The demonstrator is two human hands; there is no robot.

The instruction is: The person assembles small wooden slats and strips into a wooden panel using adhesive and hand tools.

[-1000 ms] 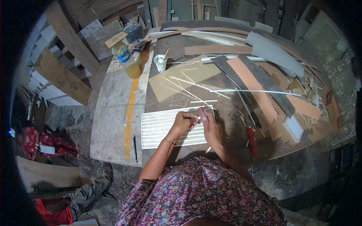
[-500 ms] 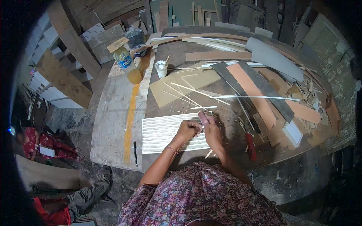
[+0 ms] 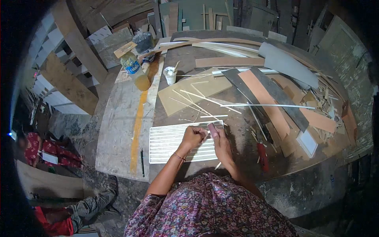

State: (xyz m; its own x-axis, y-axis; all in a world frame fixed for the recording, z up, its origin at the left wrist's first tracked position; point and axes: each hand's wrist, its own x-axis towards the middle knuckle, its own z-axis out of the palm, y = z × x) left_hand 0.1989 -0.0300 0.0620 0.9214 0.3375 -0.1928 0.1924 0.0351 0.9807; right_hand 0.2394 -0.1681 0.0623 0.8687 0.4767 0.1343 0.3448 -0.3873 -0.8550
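A white slatted panel (image 3: 166,144) lies on the table in front of me, with both hands over its right part. My right hand (image 3: 223,147) is closed around a reddish-brown strip (image 3: 213,130) that looks like folded sandpaper. Close beside it, my left hand (image 3: 192,138) is closed in a pinch. A small pale piece (image 3: 208,132) shows between the two hands, at the left fingertips; its full shape is hidden. Just beyond the panel lie a short white strip (image 3: 214,116) and several thin wooden sticks (image 3: 193,103).
A tan board (image 3: 173,100), a white cup (image 3: 170,75) and a bottle of yellowish liquid (image 3: 141,79) stand or lie farther back. A dark pen (image 3: 142,162) lies left of the panel, a red tool (image 3: 262,157) right. Wood offcuts cover the right side; another person (image 3: 55,221) is at lower left.
My hands stay close together over the panel, with the reddish-brown strip shifting slightly downward and tilting. The view has moved a little; nothing is let go.
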